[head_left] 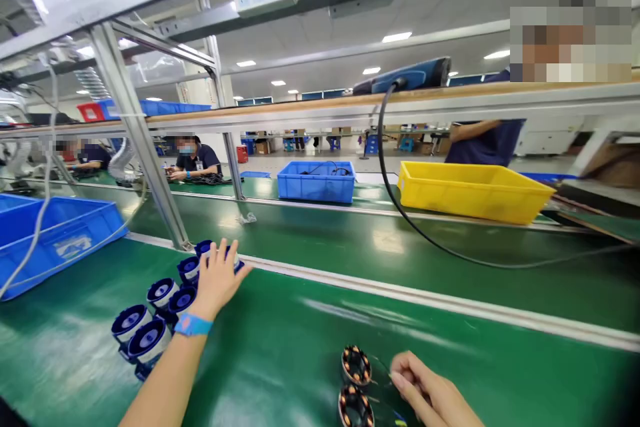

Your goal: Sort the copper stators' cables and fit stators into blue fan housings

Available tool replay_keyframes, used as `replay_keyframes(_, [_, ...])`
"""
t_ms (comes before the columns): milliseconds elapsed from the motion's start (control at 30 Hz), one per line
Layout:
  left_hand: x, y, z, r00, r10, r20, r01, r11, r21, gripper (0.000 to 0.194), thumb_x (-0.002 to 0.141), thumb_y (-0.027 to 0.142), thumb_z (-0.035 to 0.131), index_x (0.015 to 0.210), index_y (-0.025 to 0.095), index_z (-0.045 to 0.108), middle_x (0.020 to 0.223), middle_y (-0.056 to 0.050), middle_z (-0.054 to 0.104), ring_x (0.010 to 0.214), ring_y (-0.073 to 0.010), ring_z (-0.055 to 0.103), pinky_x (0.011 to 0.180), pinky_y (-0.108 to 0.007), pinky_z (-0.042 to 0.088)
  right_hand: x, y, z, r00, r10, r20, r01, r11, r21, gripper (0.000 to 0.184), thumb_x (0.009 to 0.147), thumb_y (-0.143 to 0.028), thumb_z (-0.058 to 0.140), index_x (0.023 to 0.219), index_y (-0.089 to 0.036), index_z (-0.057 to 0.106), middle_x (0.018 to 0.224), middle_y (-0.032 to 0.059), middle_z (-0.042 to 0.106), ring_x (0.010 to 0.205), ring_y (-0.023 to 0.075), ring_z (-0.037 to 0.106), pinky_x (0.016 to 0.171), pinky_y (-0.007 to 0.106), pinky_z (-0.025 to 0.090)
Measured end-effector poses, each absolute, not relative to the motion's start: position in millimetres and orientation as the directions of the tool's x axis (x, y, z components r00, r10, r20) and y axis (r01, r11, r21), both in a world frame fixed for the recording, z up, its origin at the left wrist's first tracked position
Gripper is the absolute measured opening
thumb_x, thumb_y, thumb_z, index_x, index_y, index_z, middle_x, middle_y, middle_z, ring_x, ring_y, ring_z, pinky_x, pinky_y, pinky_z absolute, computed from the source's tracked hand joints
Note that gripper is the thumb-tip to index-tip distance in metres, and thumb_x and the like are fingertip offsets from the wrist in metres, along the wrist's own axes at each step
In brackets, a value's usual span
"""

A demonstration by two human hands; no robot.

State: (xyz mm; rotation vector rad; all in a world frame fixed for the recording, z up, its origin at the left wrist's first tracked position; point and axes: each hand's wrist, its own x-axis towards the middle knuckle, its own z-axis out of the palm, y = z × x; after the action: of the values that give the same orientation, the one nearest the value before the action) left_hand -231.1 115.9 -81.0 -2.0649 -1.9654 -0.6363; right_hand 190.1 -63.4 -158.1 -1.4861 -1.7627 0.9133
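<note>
My left hand (pixel 219 282), a blue band on its wrist, reaches out with fingers spread over the far end of a group of dark blue round housings (pixel 146 339). They stand in two rough rows on the green work surface, each with a pale band round it. The hand hides part of the farthest ones, and I cannot tell whether it touches them. At the lower right, my right hand (pixel 425 390) pinches a thin wire leading from a motor stator (pixel 357 365), a black ring with copper coils. A second stator (pixel 356 407) lies just nearer, cut by the frame's bottom edge.
Blue bins (pixel 60 240) stand at the left. Across the metal rail are a blue bin (pixel 316 183) and a yellow bin (pixel 470 190). A black cable (pixel 400 210) hangs from a blue tool (pixel 407 77) on the shelf. Co-workers (pixel 197 159) are beyond.
</note>
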Motion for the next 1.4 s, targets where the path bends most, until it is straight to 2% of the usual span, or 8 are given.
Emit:
replay_keyframes(133, [-247, 137, -91, -0.018, 0.957, 0.289, 0.997, -0.003, 0.074, 0.075, 0.095, 0.053, 0.048, 0.154, 0.006, 0.041, 0.16, -0.025, 0.036, 0.148, -0.0479, 0.031, 0.115, -0.072, 0.024, 185, -73, -137, -0.137, 0.989, 0.052, 0.52, 0.117, -0.846, 0.034, 0.093, -0.045, 0.063, 0.119, -0.023, 0.064, 0.083, -0.0005, 0.055, 0.073, 0.0171, 0.052, 0.069, 0.028, 0.044])
replay_keyframes(267, [-232, 139, -101, 0.049, 0.98, 0.194, 0.998, -0.056, 0.033, 0.088, 0.096, 0.068, 0.035, 0.158, 0.006, 0.029, 0.164, -0.022, 0.031, 0.15, -0.045, 0.028, 0.115, -0.07, 0.026, 181, -68, -131, -0.084, 0.996, 0.004, 0.547, 0.049, -0.835, 0.042, 0.082, -0.023, 0.077, 0.123, -0.021, 0.068, 0.094, 0.001, 0.061, 0.07, 0.0136, 0.051, 0.07, 0.027, 0.044])
replay_keyframes(367, [-210, 134, -107, 0.142, 0.977, 0.161, 0.99, -0.142, -0.012, 0.091, 0.095, 0.073, 0.033, 0.16, 0.009, 0.026, 0.165, -0.021, 0.03, 0.149, -0.0443, 0.031, 0.114, -0.07, 0.029, 175, -56, -131, -0.092, 0.996, -0.009, 0.6, 0.048, -0.798, 0.058, 0.075, -0.022, 0.09, 0.128, -0.02, 0.068, 0.104, 0.003, 0.065, 0.073, 0.0134, 0.055, 0.072, 0.026, 0.046])
replay_keyframes(500, [-177, 132, -108, 0.364, 0.909, 0.203, 0.931, -0.355, -0.083, 0.077, 0.096, 0.055, 0.031, 0.155, 0.007, 0.038, 0.143, -0.023, 0.056, 0.142, -0.0458, 0.041, 0.113, -0.065, 0.034, 165, -39, -127, -0.149, 0.989, 0.002, 0.654, 0.1, -0.75, 0.069, 0.067, -0.029, 0.099, 0.129, -0.019, 0.069, 0.1, 0.0027, 0.068, 0.085, 0.0178, 0.062, 0.077, 0.027, 0.046])
replay_keyframes(633, [-151, 132, -96, 0.494, 0.85, 0.184, 0.842, -0.52, 0.142, 0.075, 0.086, 0.05, 0.047, 0.148, 0.007, 0.05, 0.125, -0.022, 0.061, 0.116, -0.0407, 0.06, 0.105, -0.054, 0.047, 156, -32, -125, -0.124, 0.992, -0.001, 0.701, 0.087, -0.708, 0.058, 0.069, -0.038, 0.097, 0.121, -0.026, 0.075, 0.095, 0.0011, 0.071, 0.085, 0.0203, 0.064, 0.073, 0.028, 0.044])
replay_keyframes(900, [-102, 84, -95, 0.622, 0.775, 0.11, 0.642, -0.585, 0.496, 0.064, 0.072, 0.034, 0.086, 0.132, 0.032, 0.065, 0.13, -0.005, 0.062, 0.124, -0.0272, 0.059, 0.11, -0.039, 0.047, 167, -43, -85, -0.068, 0.987, 0.143, 0.681, 0.151, -0.716, 0.045, 0.088, -0.039, 0.081, 0.13, -0.028, 0.071, 0.115, 0.0051, 0.072, 0.096, 0.0251, 0.067, 0.083, 0.033, 0.051])
replay_keyframes(1133, [-62, 49, -109, 0.617, 0.779, 0.11, 0.53, -0.514, 0.675, 0.12, 0.06, 0.04, 0.098, 0.158, 0.03, 0.03, 0.134, -0.008, 0.061, 0.12, -0.0275, 0.059, 0.108, -0.043, 0.047, 159, -30, -67, -0.029, 0.98, 0.199, 0.667, 0.167, -0.726, 0.044, 0.089, -0.038, 0.08, 0.131, -0.03, 0.07, 0.091, 0.0013, 0.067, 0.078, 0.0207, 0.06, 0.071, 0.032, 0.046])
replay_keyframes(1400, [-44, 45, -131, 0.563, 0.821, 0.094, 0.393, -0.366, 0.843, 0.128, 0.056, 0.035, 0.099, 0.16, 0.03, 0.024, 0.118, -0.004, 0.063, 0.111, -0.0276, 0.059, 0.103, -0.042, 0.043, 160, -27, -72, -0.119, 0.978, 0.169, 0.683, 0.204, -0.701, 0.046, 0.085, -0.029, 0.084, 0.128, -0.032, 0.071, 0.103, 0.0002, 0.072, 0.083, 0.0195, 0.063, 0.074, 0.029, 0.046])
